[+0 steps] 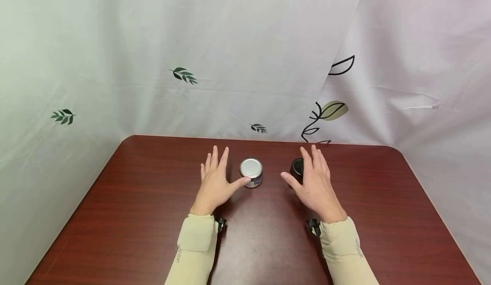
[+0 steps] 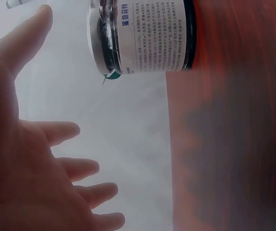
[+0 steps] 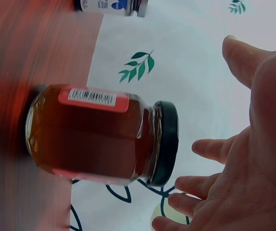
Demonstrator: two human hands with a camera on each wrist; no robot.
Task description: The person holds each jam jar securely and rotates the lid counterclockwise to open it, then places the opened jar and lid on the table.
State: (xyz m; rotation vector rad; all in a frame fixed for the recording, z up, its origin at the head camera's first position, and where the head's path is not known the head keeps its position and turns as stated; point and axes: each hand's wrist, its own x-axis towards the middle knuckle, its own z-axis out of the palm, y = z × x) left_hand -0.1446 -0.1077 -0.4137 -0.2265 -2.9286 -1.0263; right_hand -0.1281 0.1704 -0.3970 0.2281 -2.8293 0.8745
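- Above a red-brown table [image 1: 261,251] backed by printed cloth [image 1: 245,54], two bare hands hover beside two upright containers, neither of them held.
- Left hand [image 1: 216,184]: fingers straight and spread, thumb well apart, nothing in its grasp. The silver-topped can [image 1: 251,168] stands on the table just to its right; the thumb crosses its front in the head view, but the left wrist view shows a gap between them.
- Right hand [image 1: 316,184]: likewise empty, fingers and thumb spread apart. The amber jar [image 3: 94,137], its black lid [image 3: 166,144] on, stands close by, partly hidden behind the hand from overhead; whether a fingertip brushes the lid is hard to say.
- Step in hand: apparently the approach to a grasp, though a release could look much the same.
- Next move: a grasp would call for bringing both hands lower, then curling thumb and fingers evenly round each container's sides, gently enough not to tip it.
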